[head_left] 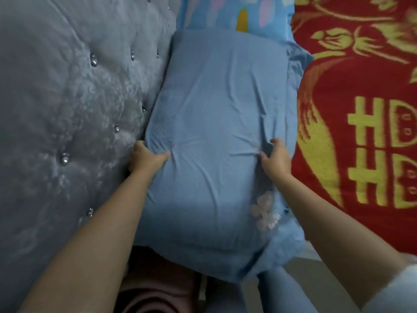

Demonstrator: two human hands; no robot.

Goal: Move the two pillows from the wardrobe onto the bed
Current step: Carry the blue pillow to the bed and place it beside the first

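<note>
Because each side needs steering, the left hand [144,158] and right hand [276,158] pinch folds of the plain blue pillow [216,136], lying on the bed beside the tufted headboard [67,98], probably to square it.

Both forearms are bare from the lower frame edges to the wrists. The left hand [146,158] and right hand [276,158] carry no gloves, rings, watches or bands. A light blue-white sleeve edge [404,288] shows at the right upper arm, lower right corner. Light blue trouser legs [277,294] appear at the bottom centre.
</note>
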